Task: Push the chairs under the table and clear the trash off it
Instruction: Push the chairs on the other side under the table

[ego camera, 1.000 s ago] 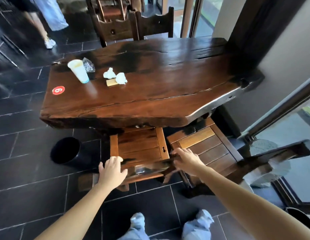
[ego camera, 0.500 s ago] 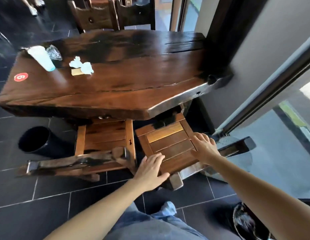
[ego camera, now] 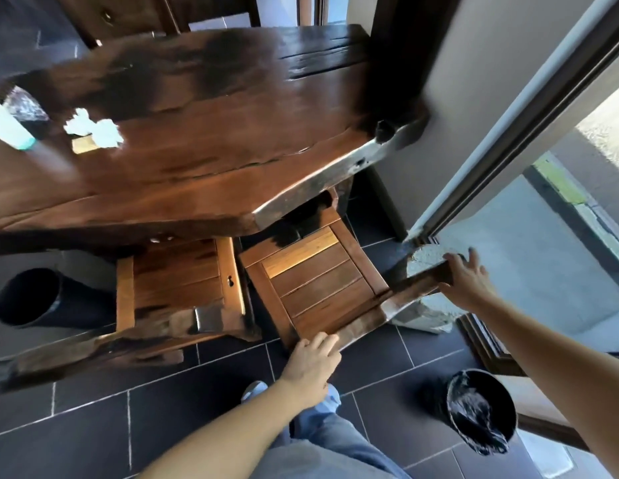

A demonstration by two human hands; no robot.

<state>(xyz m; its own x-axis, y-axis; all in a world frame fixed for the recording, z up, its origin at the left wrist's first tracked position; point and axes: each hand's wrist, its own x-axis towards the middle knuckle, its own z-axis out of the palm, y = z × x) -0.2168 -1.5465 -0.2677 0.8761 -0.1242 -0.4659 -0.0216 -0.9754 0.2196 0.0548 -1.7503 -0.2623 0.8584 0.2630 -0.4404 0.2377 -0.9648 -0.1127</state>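
A dark wooden slab table (ego camera: 232, 150) fills the upper left. At its left end lie crumpled white tissues (ego camera: 94, 127), a tan card piece (ego camera: 81, 145), a white paper cup (ego camera: 9, 131) and a clear wrapper (ego camera: 25, 105). The left chair (ego camera: 177, 281) sits partly under the table. The right chair (ego camera: 318, 285) stands askew, its seat mostly outside. My left hand (ego camera: 313, 361) curls over the near end of its backrest. My right hand (ego camera: 468, 281) touches the far end with fingers spread.
One black bin (ego camera: 31, 299) stands on the dark tiled floor left of the chairs. A second, bag-lined bin (ego camera: 480, 413) stands at my right. A glass door frame (ego camera: 508, 140) and a stone block (ego camera: 429, 305) hem in the right chair. More chairs (ego camera: 128, 15) stand across the table.
Both hands left the left chair's backrest and moved right to the right chair, spreading to the two ends of its backrest. The view swung right and down.
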